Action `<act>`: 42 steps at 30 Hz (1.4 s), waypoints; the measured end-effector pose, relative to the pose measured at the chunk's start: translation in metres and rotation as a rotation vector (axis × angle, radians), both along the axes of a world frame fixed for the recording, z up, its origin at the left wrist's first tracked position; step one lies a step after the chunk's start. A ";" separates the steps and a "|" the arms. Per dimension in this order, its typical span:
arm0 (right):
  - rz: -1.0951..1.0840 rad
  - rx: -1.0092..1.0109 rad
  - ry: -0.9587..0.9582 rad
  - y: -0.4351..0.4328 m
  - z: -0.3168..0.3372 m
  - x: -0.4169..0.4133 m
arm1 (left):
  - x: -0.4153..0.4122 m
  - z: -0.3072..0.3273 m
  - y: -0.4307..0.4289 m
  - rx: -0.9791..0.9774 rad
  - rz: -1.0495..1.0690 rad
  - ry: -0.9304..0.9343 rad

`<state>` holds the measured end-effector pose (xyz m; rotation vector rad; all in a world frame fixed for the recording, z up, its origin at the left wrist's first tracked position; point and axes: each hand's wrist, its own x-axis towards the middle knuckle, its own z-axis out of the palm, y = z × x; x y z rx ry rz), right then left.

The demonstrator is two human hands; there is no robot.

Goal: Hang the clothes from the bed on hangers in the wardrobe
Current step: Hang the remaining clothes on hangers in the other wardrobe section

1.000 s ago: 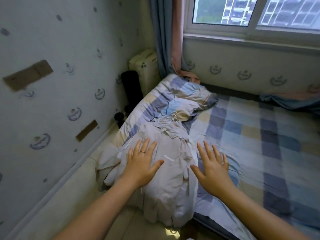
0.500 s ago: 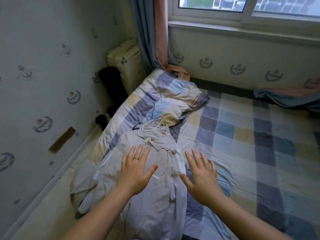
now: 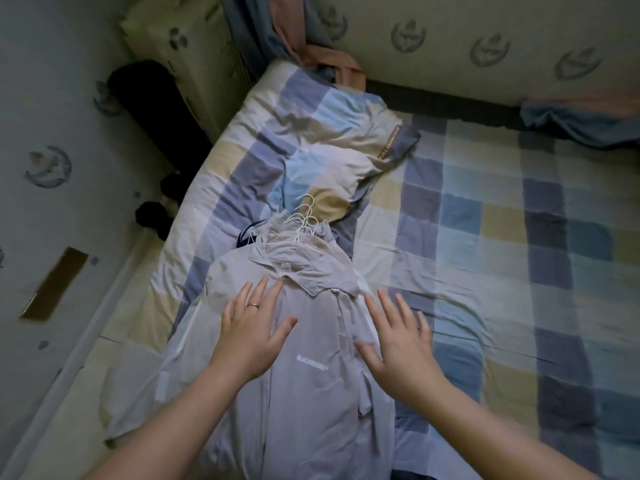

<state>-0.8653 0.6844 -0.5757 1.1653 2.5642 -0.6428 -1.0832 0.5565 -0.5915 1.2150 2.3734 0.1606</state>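
- Along the left side of the room, a bed (image 3: pixel 485 209) with a checked sheet of blue, grey and cream squares is seen, its left edge near the wall (image 3: pixel 41 98).
- A checked pillow (image 3: pixel 332 147) is laid at the head of the bed, beyond the clothes.
- A pile of pale grey clothes (image 3: pixel 311 393) is spread on the near left part of the bed, the lower end draped over the edge toward the camera; small white lettering is printed on the top garment between the two hands.
- The left hand (image 3: pixel 251 337) is laid flat on the upper left of the top garment, fingers spread and thumb out; nothing is gripped. A ring (image 3: pixel 252 305) is worn on one finger.
- The right hand (image 3: pixel 398 344) is held open at the right edge of the pile, fingers spread, palm down; nothing is held. Whether the cloth is touched cannot be told.
- White wire hangers (image 3: pixel 304 223) are bunched at the collar end of the pile, well beyond both hands, their hooks resting against the pillow.
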 end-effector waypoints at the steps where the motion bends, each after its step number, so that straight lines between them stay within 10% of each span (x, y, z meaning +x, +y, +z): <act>1: -0.001 -0.015 -0.020 0.007 -0.017 -0.012 | -0.012 -0.018 0.005 -0.012 -0.017 -0.015; 21: -0.054 -0.004 -0.053 0.124 -0.312 -0.198 | -0.214 -0.291 0.113 0.004 -0.022 0.072; 42: 0.028 -0.038 0.183 0.138 -0.191 -0.157 | -0.206 -0.158 0.080 0.233 0.041 0.003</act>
